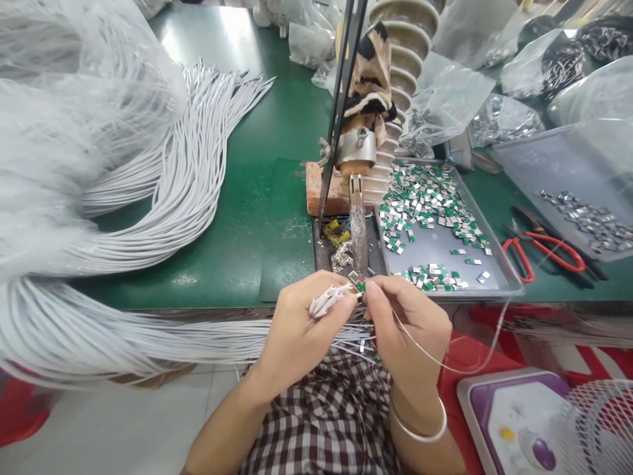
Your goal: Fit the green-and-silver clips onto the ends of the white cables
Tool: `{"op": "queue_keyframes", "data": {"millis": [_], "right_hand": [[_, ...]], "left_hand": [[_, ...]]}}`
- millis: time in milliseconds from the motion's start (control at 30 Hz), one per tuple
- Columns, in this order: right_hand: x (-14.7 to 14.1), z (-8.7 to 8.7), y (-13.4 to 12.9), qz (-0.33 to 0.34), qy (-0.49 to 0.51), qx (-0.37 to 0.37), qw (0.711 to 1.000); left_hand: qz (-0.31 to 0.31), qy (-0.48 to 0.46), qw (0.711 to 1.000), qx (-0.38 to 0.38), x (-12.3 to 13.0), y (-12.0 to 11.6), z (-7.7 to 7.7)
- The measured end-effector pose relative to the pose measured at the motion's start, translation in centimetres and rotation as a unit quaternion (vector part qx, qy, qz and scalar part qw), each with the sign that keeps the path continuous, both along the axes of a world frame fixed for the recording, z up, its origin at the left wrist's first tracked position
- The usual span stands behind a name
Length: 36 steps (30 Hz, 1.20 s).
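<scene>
My left hand (306,323) is closed around a bunch of white cables (326,300), their cut ends poking up between thumb and fingers. Pinched at the fingertips of my right hand (410,323) is a small green circuit board (361,287), touching or very near the left fingertips. Directly above them, the soldering iron (357,224) points down, its tip close to the board. A thin pale wire (445,366) loops from my right hand toward the right; whether the fingers grip it too is unclear. More boards dangle on cables below my hands.
A grey tray (499,264) holds many small boards. Red-handled pliers (554,251) lie beside it. Long white cables (188,218) in plastic fill the left. A brick (316,188) and a ribbed hose (405,46) stand behind the iron. A purple-white fan (519,415) is low right.
</scene>
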State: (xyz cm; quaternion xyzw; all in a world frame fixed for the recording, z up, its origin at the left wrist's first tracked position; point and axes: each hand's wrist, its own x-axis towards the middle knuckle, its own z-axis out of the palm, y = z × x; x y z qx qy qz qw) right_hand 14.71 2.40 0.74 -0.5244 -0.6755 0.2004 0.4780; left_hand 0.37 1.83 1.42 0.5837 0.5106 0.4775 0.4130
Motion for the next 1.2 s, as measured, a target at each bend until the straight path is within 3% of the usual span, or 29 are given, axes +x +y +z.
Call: {"op": "queue_keyframes", "data": {"millis": [133, 333, 500, 667, 900, 1033, 1200], "right_hand": [[-0.6, -0.9, -0.2, -0.047, 0.042, 0.048, 0.997], [-1.2, -0.8, -0.1, -0.069, 0.039, 0.217, 0.973], [-1.0, -0.5, 0.0, -0.091, -0.033, 0.248, 0.964], [-1.0, -0.7, -0.3, -0.075, -0.011, 0.258, 0.963], [-0.8, -0.6, -0.7, -0.048, 0.034, 0.208, 0.976], [-0.6, -0.8, -0.4, -0.035, 0.058, 0.095, 0.993], [0.0, -0.6, -0.5, -0.003, 0.147, -0.001, 0.989]], "left_hand": [[0.021, -0.044, 0.999, -0.025, 0.0, 0.1, -0.1], [0.023, -0.091, 0.996, -0.004, 0.2, 0.4, 0.5], [0.024, -0.119, 0.993, -0.005, 0.1, 0.6, 0.7], [0.016, -0.153, 0.988, 0.008, 0.0, 0.6, 0.6], [-0.008, -0.186, 0.982, -0.023, -0.3, 0.3, 0.0], [0.006, -0.119, 0.992, -0.029, 0.0, 0.0, 0.0], [-0.038, -0.062, 0.996, -0.044, -0.7, -0.7, -1.0]]}}
